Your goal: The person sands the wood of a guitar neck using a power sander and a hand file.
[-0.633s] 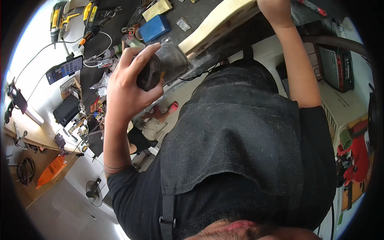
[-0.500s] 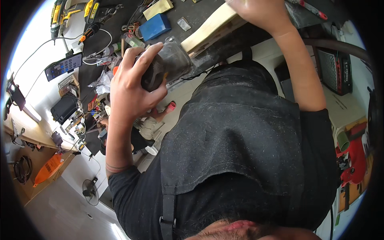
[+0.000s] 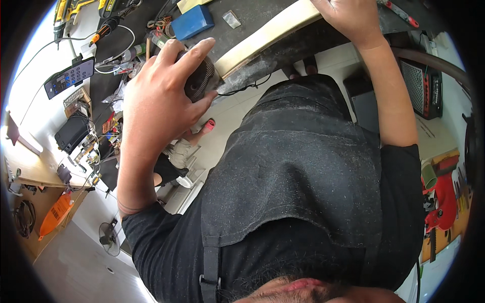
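One pale board [image 3: 268, 34] stretches between both hands [image 3: 156, 93] [image 3: 353, 22].

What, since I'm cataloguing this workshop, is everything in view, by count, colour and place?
Wooden piece: one, pale, top centre
Handheld tool: one, black, upper left
Workbench: one, dark, top
Block: one, blue, on workbench
Phone: one, dark, left
Power tools: at least two, yellow and black, top left
Small clutter: uncounted, mixed, left
Tapered item: one, orange, lower left
Fan: one, dark, lower left
Grilled box: one, mostly black, right
Apron: one, black, centre
Left hand: one, bare, on handheld tool
Right hand: one, bare, on wooden piece
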A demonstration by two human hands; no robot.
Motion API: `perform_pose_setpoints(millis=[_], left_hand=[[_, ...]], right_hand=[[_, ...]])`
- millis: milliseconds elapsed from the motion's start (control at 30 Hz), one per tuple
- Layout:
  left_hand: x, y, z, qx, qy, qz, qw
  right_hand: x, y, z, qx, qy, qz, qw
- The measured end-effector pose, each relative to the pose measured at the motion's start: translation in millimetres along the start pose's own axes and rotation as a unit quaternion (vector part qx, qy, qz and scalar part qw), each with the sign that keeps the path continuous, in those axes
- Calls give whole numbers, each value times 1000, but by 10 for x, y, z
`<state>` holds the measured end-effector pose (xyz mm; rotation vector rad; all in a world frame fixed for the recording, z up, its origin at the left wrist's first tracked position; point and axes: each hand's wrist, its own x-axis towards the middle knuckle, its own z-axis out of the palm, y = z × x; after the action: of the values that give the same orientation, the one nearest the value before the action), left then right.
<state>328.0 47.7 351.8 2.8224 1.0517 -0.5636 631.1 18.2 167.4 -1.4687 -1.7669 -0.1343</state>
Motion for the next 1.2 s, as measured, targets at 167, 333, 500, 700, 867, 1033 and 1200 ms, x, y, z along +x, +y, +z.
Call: perform_pose_setpoints(millis=[167,333,500,700,867,1033,1200], left_hand=[[-60,-120,-1,10,20,-42,999],[-270,-108,-123,-94,67,-116,987],[-434,-134,210,-153,122,-104,975],[-382,-167,430,-147,139,-95,975],[-53,2,325,-156,146,-37,976],[-88,75,264,-117,120,-52,985],[88,206,133,-83,78,-55,992]], right_hand=[[-25,-21,-117,31,-44,-3,999],[85,87,-164,12,-129,-68,989],[254,82,-235,29,-177,-98,979],[367,258,-216,21,-285,-123,950],[349,227,-289,34,-252,-103,962],[272,341,-114,53,-255,-123,958],[281,294,-146,68,-227,-116,965]])
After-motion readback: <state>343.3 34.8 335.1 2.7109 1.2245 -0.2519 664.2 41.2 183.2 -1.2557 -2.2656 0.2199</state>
